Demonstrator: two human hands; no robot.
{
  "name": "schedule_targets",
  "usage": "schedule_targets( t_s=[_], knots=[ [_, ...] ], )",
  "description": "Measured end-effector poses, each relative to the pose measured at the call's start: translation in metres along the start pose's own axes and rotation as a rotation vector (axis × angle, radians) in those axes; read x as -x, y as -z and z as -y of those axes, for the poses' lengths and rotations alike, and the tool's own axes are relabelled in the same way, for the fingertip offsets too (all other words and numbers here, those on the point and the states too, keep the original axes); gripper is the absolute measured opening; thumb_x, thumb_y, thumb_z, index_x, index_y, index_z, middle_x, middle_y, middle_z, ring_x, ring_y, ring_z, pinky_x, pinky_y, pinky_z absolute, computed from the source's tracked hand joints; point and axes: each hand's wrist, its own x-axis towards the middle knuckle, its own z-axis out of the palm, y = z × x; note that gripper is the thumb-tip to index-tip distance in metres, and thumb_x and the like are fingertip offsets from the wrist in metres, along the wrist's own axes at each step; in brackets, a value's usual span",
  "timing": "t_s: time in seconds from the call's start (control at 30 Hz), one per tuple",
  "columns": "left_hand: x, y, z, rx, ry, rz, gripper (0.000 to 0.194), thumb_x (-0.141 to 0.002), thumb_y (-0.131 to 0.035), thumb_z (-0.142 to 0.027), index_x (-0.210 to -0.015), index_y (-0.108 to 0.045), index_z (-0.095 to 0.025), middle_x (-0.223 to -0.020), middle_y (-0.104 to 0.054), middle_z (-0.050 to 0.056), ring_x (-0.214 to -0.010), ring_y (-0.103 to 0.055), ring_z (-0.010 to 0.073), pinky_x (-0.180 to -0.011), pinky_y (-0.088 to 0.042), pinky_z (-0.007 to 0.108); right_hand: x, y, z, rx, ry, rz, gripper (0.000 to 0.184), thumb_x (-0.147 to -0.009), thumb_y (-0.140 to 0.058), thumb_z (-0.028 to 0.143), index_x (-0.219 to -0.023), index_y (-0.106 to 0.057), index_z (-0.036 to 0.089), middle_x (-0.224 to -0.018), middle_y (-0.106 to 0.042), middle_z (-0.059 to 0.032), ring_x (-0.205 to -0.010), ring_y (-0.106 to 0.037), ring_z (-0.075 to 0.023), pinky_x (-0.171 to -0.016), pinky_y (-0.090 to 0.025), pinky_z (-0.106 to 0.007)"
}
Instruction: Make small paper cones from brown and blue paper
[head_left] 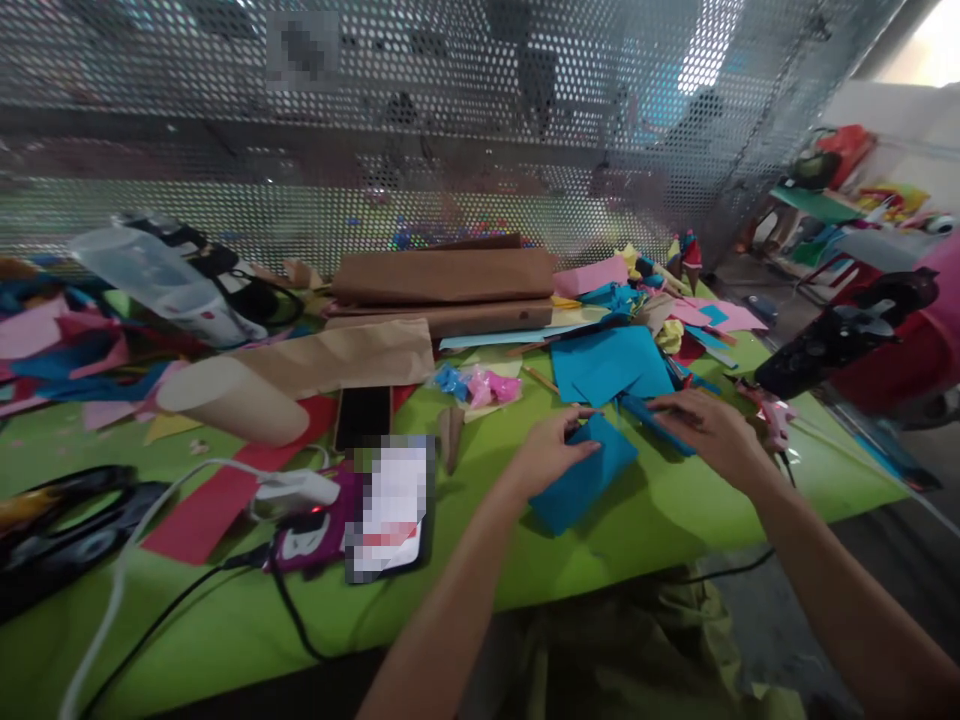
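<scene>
My left hand (551,455) pinches a piece of blue paper (589,475) between thumb and fingers, just above the green table. To its right, my right hand (712,430) is closed on a narrow blue strip (660,427); whether it is folded paper or something stiffer I cannot tell. Behind both hands lie several blue paper sheets (611,362), overlapping on the table. A pencil-like stick (541,380) rests left of these sheets. Beyond my right hand is a pink glue gun (776,420) near the table's right side.
A phone (390,510) and a purple power strip (315,540) with cables occupy the left front. Rolled brown paper (442,275), a beige paper roll (232,400) and coloured scraps (720,315) lie further back. A perforated metal panel (450,120) stands behind the table.
</scene>
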Motion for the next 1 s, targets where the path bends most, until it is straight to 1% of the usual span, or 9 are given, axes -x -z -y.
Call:
schedule_targets(
  t_s=[0.1, 0.23, 0.43, 0.57, 0.7, 0.77, 0.83, 0.9, 1.0],
  knots=[
    [0.003, -0.002, -0.003, -0.06, -0.041, 0.077, 0.058, -0.083, -0.074, -0.028, -0.139, -0.06, -0.026, -0.115, -0.07, 0.006, -0.103, -0.064, 0.0243, -0.091, -0.049, 0.036, 0.001, -0.026, 0.021, -0.295, -0.059, 0.156, 0.039, -0.084, -0.071, 0.057, -0.099, -0.069, 0.021, -0.09, -0.071, -0.004, -0.077, -0.062, -0.0188, -0.066, -0.047, -0.03],
    [0.006, 0.001, -0.008, -0.066, -0.031, 0.096, 0.061, -0.084, -0.075, -0.027, -0.142, -0.058, -0.025, -0.11, -0.071, 0.007, -0.099, -0.065, 0.0226, -0.087, -0.05, 0.033, 0.003, -0.054, 0.022, -0.378, -0.103, 0.124, 0.044, -0.077, -0.075, 0.059, -0.069, -0.057, 0.02, -0.063, -0.053, 0.0039, -0.061, -0.046, -0.0131, -0.056, -0.034, -0.027],
    [0.026, 0.017, -0.018, -0.279, -0.075, -0.123, 0.036, -0.09, -0.071, -0.033, -0.125, -0.069, -0.025, -0.122, -0.072, 0.008, -0.111, -0.066, 0.0249, -0.098, -0.049, 0.036, 0.014, -0.06, 0.008, -0.307, -0.148, -0.032, 0.049, -0.081, -0.068, 0.064, -0.063, -0.051, 0.021, -0.057, -0.043, 0.0052, -0.057, -0.039, -0.0125, -0.054, -0.027, -0.027],
    [0.047, 0.018, -0.02, -0.59, -0.041, -0.158, 0.03, -0.087, -0.074, -0.032, -0.116, -0.073, -0.026, -0.118, -0.073, 0.007, -0.113, -0.063, 0.0305, -0.098, -0.046, 0.042, 0.022, -0.065, 0.001, -0.288, -0.135, -0.085, 0.049, -0.086, -0.063, 0.065, -0.066, -0.052, 0.022, -0.059, -0.046, 0.0039, -0.057, -0.041, -0.0134, -0.055, -0.03, -0.028],
    [0.06, 0.008, -0.02, -0.727, -0.016, -0.193, 0.029, -0.087, -0.071, -0.021, -0.116, -0.071, -0.025, -0.115, -0.073, 0.006, -0.112, -0.061, 0.0302, -0.096, -0.043, 0.043, 0.029, -0.072, -0.002, -0.236, -0.091, -0.117, 0.044, -0.089, -0.062, 0.061, -0.071, -0.058, 0.021, -0.061, -0.052, 0.002, -0.059, -0.047, -0.0153, -0.056, -0.035, -0.028],
    [0.063, 0.004, -0.022, -0.747, -0.041, -0.195, 0.019, -0.088, -0.066, -0.015, -0.105, -0.07, -0.023, -0.107, -0.074, 0.005, -0.106, -0.062, 0.0277, -0.093, -0.043, 0.042, 0.033, -0.072, -0.001, -0.204, -0.057, -0.125, 0.035, -0.091, -0.062, 0.055, -0.093, -0.068, 0.021, -0.074, -0.062, -0.0011, -0.063, -0.053, -0.0169, -0.06, -0.041, -0.029],
    [0.067, 0.0, -0.024, -0.747, -0.077, -0.197, 0.016, -0.088, -0.062, -0.01, -0.095, -0.068, -0.022, -0.101, -0.073, 0.004, -0.101, -0.063, 0.0254, -0.091, -0.043, 0.04, 0.037, -0.068, 0.0, -0.163, 0.01, -0.13, 0.047, -0.09, -0.065, 0.047, -0.131, -0.061, 0.023, -0.105, -0.068, -0.0079, -0.077, -0.063, -0.0204, -0.072, -0.05, -0.033],
    [0.071, -0.001, -0.026, -0.721, -0.11, -0.203, 0.021, -0.087, -0.057, -0.005, -0.093, -0.065, -0.023, -0.101, -0.074, 0.003, -0.1, -0.064, 0.0239, -0.091, -0.043, 0.039, 0.041, -0.064, 0.0, -0.076, 0.122, -0.141, 0.07, -0.087, -0.069, 0.039, -0.151, -0.044, 0.029, -0.141, -0.056, -0.0139, -0.106, -0.065, -0.0275, -0.091, -0.052, -0.042],
    [0.077, -0.001, -0.025, -0.623, -0.143, -0.186, 0.028, -0.084, -0.053, -0.001, -0.095, -0.063, -0.024, -0.107, -0.075, 0.002, -0.104, -0.066, 0.0229, -0.095, -0.045, 0.039, 0.046, -0.059, -0.003, 0.131, 0.287, -0.112, 0.07, -0.082, -0.072, 0.026, -0.148, -0.05, 0.036, -0.166, -0.031, -0.0095, -0.143, -0.042, -0.0372, -0.112, -0.038, -0.055]
  ],
)
